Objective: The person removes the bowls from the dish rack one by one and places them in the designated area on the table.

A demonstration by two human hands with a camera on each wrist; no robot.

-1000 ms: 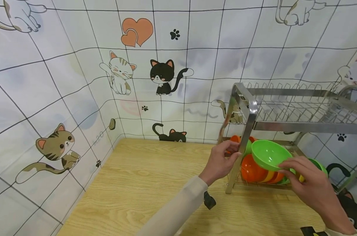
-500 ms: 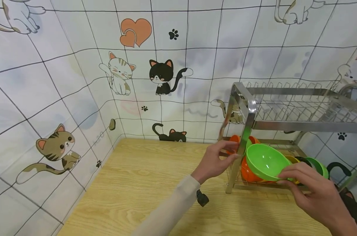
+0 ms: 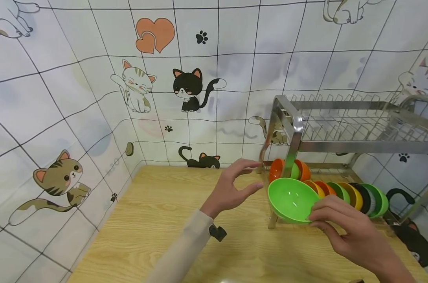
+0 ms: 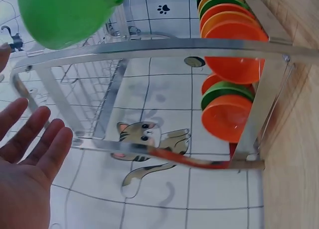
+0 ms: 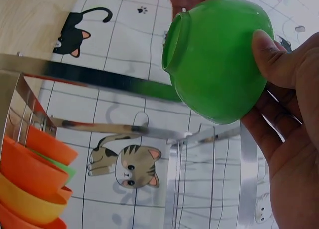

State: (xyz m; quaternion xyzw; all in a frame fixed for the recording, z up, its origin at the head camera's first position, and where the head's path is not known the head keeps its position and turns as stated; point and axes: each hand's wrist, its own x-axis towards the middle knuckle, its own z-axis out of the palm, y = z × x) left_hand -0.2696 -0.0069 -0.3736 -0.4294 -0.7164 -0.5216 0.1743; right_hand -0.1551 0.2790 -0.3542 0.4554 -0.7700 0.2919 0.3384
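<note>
A bright green bowl is in my right hand, its rim pinched between thumb and fingers. It hangs in the air in front of the rack's left end, tilted so its inside shows in the head view; the right wrist view shows its underside and foot ring. Left of the bowl, my left hand is spread with thumb and fingers apart, touching nothing. In the left wrist view that hand's fingers reach toward the rack's end frame, with the green bowl beyond them.
A two-tier metal dish rack stands at the right on a wood-grain table. Its lower tier holds a row of orange, yellow, green and black bowls, plus a few orange and green ones behind. The upper tier is bare wire. Cat-patterned wall covering surrounds the table.
My right hand has brought the green bowl left and toward me, out from before the lower-tier bowls. My left hand has drawn back left from the rack's post, and its fingers have spread wider.
</note>
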